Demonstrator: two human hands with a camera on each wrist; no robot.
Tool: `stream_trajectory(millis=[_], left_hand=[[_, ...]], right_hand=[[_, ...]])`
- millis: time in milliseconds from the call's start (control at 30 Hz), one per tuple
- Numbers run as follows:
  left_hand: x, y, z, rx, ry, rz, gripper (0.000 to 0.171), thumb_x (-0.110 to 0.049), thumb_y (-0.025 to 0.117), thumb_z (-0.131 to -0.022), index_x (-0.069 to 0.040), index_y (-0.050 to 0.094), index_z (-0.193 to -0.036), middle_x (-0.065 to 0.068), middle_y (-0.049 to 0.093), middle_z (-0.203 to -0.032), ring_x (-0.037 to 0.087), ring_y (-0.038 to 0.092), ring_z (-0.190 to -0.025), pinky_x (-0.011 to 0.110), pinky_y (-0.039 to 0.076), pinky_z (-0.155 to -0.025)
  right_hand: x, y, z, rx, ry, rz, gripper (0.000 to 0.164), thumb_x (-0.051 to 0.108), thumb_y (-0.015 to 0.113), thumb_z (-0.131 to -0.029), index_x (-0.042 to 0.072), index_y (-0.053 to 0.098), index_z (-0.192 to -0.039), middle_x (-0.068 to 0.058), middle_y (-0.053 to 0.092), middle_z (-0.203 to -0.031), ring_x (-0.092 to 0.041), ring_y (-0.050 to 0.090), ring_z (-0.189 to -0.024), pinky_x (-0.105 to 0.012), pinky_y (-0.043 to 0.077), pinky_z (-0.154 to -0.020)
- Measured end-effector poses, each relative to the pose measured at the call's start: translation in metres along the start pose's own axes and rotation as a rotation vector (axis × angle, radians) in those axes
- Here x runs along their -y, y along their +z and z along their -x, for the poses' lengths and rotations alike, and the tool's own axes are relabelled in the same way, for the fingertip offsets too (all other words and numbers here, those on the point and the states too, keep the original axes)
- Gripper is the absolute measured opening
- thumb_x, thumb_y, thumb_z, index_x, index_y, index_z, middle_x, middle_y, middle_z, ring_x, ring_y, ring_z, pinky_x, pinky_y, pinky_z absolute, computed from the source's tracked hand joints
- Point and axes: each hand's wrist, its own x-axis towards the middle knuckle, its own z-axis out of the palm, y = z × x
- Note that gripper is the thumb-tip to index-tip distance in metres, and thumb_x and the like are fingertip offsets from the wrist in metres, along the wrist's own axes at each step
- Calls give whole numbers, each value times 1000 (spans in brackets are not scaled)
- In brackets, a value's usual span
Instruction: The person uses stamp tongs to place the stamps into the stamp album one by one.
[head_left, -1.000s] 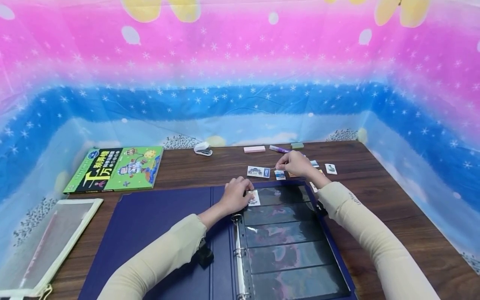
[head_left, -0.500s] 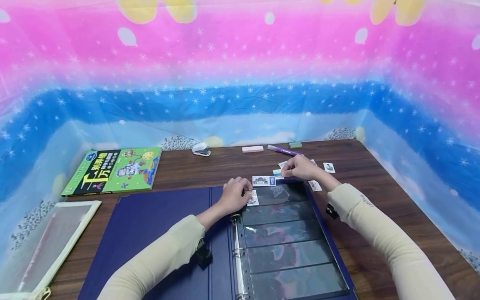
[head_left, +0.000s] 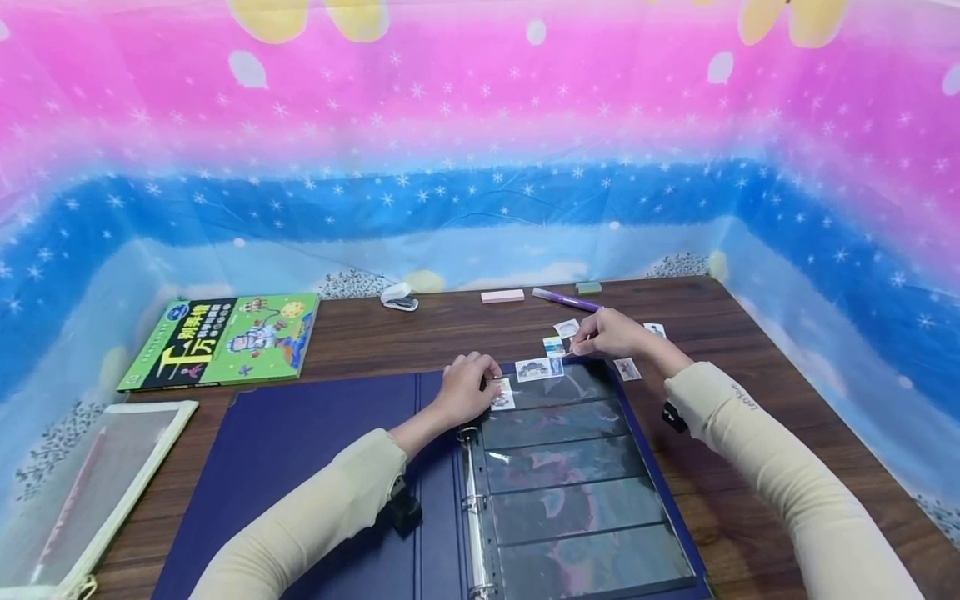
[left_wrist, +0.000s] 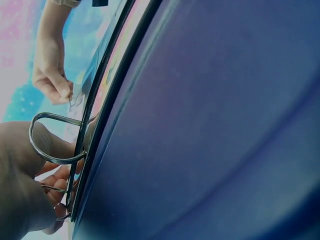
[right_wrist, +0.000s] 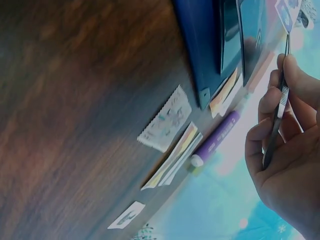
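Note:
In the head view my right hand (head_left: 613,335) is just past the top edge of the album page. It pinches metal tweezers (right_wrist: 282,97), whose tips hold a wide stamp (head_left: 534,369) over the page's top edge. My left hand (head_left: 467,390) rests at the page's upper left corner beside the ring binding. Its thumb and curled fingers grip the page (left_wrist: 75,172) near the rings, though the exact contact is partly hidden. Another stamp (head_left: 502,395) lies at the left of the top pocket, next to the left fingertips. The navy ring album (head_left: 322,467) lies spread on the table.
More stamps lie behind and right of the album, including a perforated one (right_wrist: 167,119). Further back are a purple marker (head_left: 566,300), pink eraser (head_left: 502,296), green block (head_left: 588,287) and stapler (head_left: 399,297). A green book (head_left: 225,337) and mesh pouch (head_left: 105,492) lie left.
My right hand has moved right and nearer, bringing the wide stamp in the tweezers from behind the album to the page's top edge. My left hand has stayed at the page corner.

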Motion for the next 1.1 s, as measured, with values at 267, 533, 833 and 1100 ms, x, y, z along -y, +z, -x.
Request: stream_trajectory(millis=[267, 533, 833, 1100], left_hand=[[-2, -2, -1, -3, -5, 0, 14, -11, 67, -79, -6, 62, -91, 8, 58, -85, 22, 48, -82, 31, 30, -73], [-3, -2, -2, 8, -16, 3, 14, -12, 68, -79, -6, 62, -91, 7, 59, -87, 21, 48, -83, 32, 31, -74], [-3, -2, -1, 9, -21, 0, 15, -13, 68, -80, -6, 62, -91, 8, 58, -86, 22, 48, -83, 33, 31, -74], [-3, 0, -1, 12, -39, -2, 15, -15, 68, -80, -7, 63, -91, 8, 59, -87, 22, 49, -84, 34, 32, -75]], right_hand=[[-2, 2, -1, 47, -64, 33, 9, 13, 69, -82, 8, 75, -86, -8, 72, -87, -5, 58, -76, -22, 45, -69], [0, 2, -1, 88, -96, 0, 8, 12, 70, -80, 6, 75, -83, -9, 72, -82, -6, 58, -74, -23, 44, -72], [1, 6, -3, 137, -103, -9, 9, 9, 69, -80, 4, 75, -82, -8, 70, -81, -3, 55, -73, -22, 44, -75], [4, 6, -4, 159, -121, 30, 8, 9, 70, -79, 3, 75, -81, -8, 68, -80, -1, 51, -70, -20, 43, -72]])
